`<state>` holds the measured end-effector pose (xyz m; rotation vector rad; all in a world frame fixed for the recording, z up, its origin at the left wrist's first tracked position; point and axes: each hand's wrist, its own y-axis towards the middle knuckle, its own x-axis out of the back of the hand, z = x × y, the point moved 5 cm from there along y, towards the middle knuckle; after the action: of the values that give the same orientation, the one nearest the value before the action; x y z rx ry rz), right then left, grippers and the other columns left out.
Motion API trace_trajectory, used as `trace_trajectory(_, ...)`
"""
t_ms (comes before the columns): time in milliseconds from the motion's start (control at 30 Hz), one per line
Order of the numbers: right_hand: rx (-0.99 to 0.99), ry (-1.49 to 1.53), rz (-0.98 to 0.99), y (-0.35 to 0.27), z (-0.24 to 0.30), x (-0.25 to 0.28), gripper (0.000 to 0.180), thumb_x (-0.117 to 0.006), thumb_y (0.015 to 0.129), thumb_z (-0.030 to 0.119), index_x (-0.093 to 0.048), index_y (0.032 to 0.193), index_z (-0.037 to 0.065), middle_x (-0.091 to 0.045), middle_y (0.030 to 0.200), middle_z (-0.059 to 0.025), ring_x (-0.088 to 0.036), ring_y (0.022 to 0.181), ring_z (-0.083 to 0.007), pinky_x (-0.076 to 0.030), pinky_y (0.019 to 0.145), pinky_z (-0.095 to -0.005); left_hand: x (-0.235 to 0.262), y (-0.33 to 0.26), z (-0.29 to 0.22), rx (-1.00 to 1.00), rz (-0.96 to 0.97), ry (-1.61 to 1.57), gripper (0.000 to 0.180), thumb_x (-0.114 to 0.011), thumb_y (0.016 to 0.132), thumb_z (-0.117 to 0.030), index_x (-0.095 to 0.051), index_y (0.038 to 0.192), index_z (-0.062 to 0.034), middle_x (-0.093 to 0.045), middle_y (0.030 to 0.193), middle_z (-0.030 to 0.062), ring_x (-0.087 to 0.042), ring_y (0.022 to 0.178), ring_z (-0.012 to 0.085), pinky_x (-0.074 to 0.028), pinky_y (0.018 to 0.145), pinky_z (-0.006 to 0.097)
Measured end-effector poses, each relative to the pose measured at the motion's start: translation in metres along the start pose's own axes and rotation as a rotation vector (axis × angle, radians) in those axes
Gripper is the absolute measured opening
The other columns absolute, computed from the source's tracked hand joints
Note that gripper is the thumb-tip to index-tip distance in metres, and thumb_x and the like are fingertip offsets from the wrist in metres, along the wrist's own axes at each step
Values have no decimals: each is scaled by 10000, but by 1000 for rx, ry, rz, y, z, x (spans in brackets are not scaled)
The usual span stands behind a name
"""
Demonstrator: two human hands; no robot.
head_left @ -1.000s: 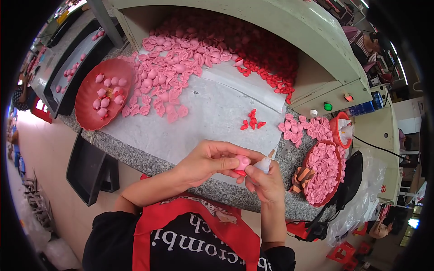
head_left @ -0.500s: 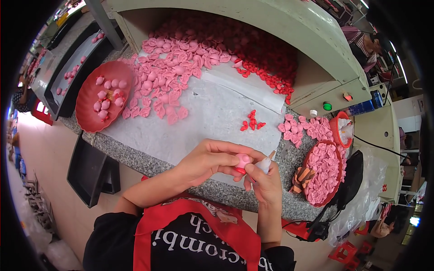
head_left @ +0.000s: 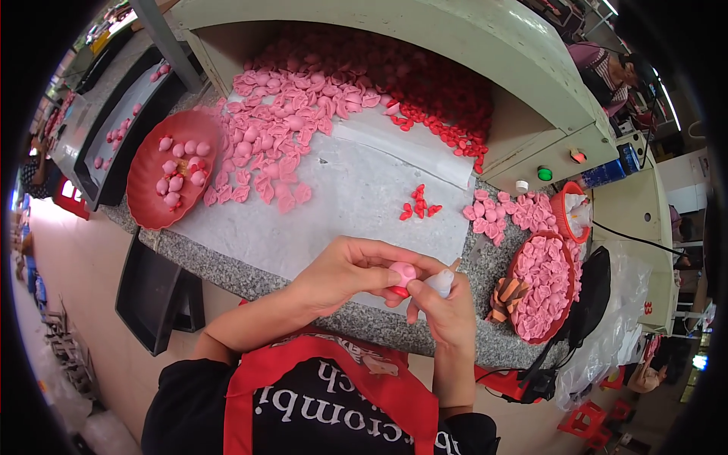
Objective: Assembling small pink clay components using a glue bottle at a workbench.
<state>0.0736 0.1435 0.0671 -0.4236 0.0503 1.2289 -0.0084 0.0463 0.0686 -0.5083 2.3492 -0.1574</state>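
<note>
Between the thumb and fingers of my left hand [head_left: 341, 279] is a small round pink figure [head_left: 403, 271] with a red piece [head_left: 399, 290] at its lower side. My right hand [head_left: 449, 312] is closed around a small whitish squeeze bottle [head_left: 440, 283], and its thumb and fingertips meet the figure's right side. A thin brownish tip shows just above the bottle. Both hands are close together over the front edge of the worktop. Beyond them, a few loose red pieces [head_left: 419, 205] lie on the white paper [head_left: 356, 201].
Pink pieces [head_left: 284, 125] and red pieces [head_left: 455, 136] spread under the pale metal housing [head_left: 523, 68]. At left, a red bowl [head_left: 140, 178] holds round pink figures. Right of my hands are a bowl of pink pieces [head_left: 542, 284], a striped brown item [head_left: 506, 299] and an orange-red cup [head_left: 563, 208].
The pink figure has turned slightly and moved a little to the left between my fingers, my right thumb coming nearer to it. The whole view has shifted slightly.
</note>
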Motion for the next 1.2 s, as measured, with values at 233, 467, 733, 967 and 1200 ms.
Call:
trace_trajectory(233, 4, -9, -35, -2, -1, -1, 288, -532, 777, -3, -559, 1062, -33, -612, 810, -69, -580, 634, -98, -451, 445, -181, -3, -2, -3, -46, -26, 52, 255, -584, 801, -43, -580, 1045, 31, -627, 877, 112, -580, 679, 121, -486, 635, 243)
trace_trajectory(467, 12, 43, -8, 0, -4, -3, 290, -536, 778, -3, -554, 1065, -38, -610, 833, -70, -577, 650, -100, -459, 464, -184, -4, -2, -5, -86, 1, 125, 250, -551, 839, -94, -583, 1068, 3, -602, 793, 41, -481, 610, 77, -427, 569, 203)
trace_trajectory(733, 4, 34, -46, 1, -8, 1, 301, -553, 763, 11, -545, 1055, -60, -612, 815, -90, -588, 628, -120, -460, 439, -190, 2, 0, 2, -91, 1, 158, 251, -560, 834, -103, -582, 1064, -5, -613, 835, 59, -538, 638, 88, -459, 587, 199)
trace_trajectory(967, 314, -238, -110, -5, 16, 9, 349, -652, 685, -5, -585, 1027, -10, -550, 1035, -148, -558, 639, -80, -429, 458, -174, 18, 5, 17, 98, 137, -304, 295, -542, 846, -149, -511, 1083, 25, -608, 909, 127, -610, 862, 208, -538, 689, 277)
trace_trajectory(1200, 438, -82, -76, -7, 8, 3, 296, -675, 652, -79, -617, 932, -3, -523, 1088, -155, -569, 825, -162, -479, 673, -245, 4, -6, -1, -205, 24, 80, 316, -570, 803, -30, -519, 1109, 33, -554, 1048, 154, -576, 936, 193, -520, 734, 257)
